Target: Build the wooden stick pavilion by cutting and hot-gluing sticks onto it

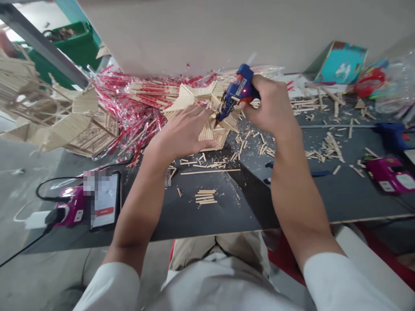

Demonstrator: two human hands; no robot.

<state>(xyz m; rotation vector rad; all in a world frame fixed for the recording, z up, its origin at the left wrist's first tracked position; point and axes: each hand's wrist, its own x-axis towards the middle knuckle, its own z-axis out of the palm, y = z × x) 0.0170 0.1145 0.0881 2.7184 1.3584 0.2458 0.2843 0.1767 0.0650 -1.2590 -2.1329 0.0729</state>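
Note:
My right hand (271, 104) is wrapped around the grip of a blue hot glue gun (240, 87), whose small red light is lit. The gun's nozzle points down and left, at a small house-like model of wooden sticks (197, 91). My left hand (181, 131) lies over the model's near left side, fingers across the top and thumb at the front edge, holding it. Part of the model is hidden under that hand; whether the nozzle touches it I cannot tell. In front lie a long thin stick (210, 172) and a row of short sticks (205, 197).
Finished stick models (74, 123) are piled at left, beside red-and-clear plastic wrappers (129, 103). A phone (105, 203) and a purple power strip (73, 206) lie front left. Stick offcuts (330, 147), another purple power strip (389, 175) and another blue glue gun (391, 134) are at right.

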